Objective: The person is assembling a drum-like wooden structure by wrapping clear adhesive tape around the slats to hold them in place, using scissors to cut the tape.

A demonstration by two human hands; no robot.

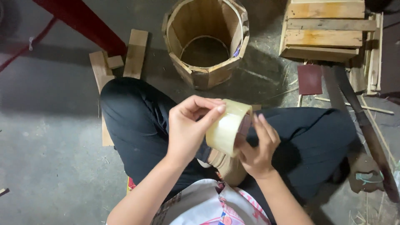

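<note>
- Left hand [187,129] — fingers curled over the roll of clear tape [227,127], thumb and forefinger picking at its outer face.
- Right hand [258,148] cups the roll from beneath, fingers half closed.
- Roll sits above the lap; no strip pulled free yet.
- Wooden slat bucket [206,41] stands on the concrete floor [50,146] ahead, staves assembled, no tape visible on it.

1. Grey concrete floor [50,141], dusty, with straw bits at the right; light falls unevenly, darker toward the top left.
2. A red beam [83,23] slants across the top left corner.
3. Loose planks [135,52] lie on the floor beside it.
4. A stack of wooden boards [325,29] sits at the top right; thin slats [375,54] lie along its right side.
</note>
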